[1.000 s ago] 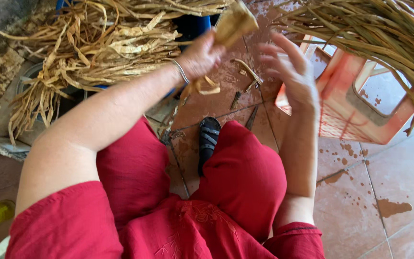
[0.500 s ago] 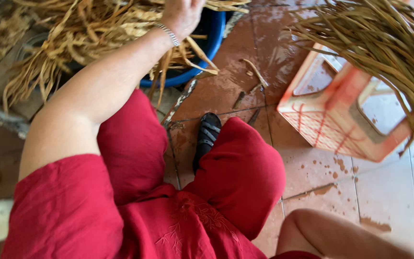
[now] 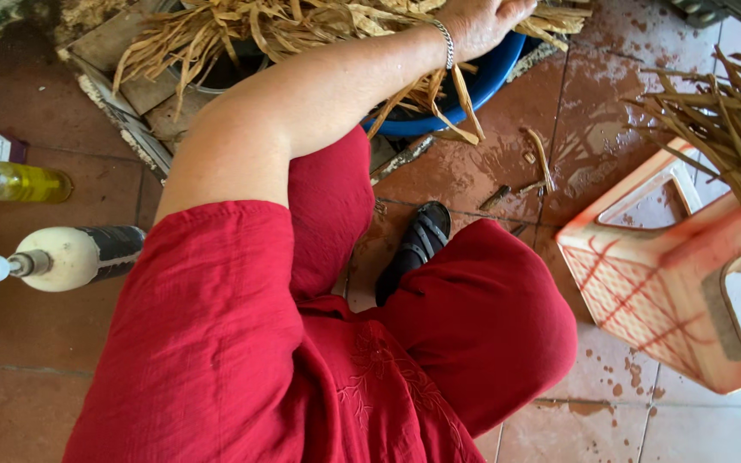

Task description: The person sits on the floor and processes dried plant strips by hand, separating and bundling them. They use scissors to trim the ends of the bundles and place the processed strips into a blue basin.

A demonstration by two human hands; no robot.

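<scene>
Head view: left hand (image 3: 484,21) palm-down on dried tan leaf strips (image 3: 285,26), grip unclear, fingers partly cut off by top frame edge. Strips heaped over blue tub (image 3: 473,90) at top of tiled floor (image 3: 490,171). Right hand out of view. Orange plastic stool (image 3: 662,283) right, under second strip bundle (image 3: 731,146). Yellow bottle (image 3: 23,182) and white pump bottle (image 3: 66,257) at left edge.

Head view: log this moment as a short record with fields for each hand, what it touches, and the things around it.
left hand: reaches forward, palm down on the dried straw strips
right hand: out of view
under the straw: blue tub
floor: wet reddish tiles with loose straw bits
right side: orange plastic stool carrying a bundle of strips
left side: two pump bottles, one white, one yellow
</scene>
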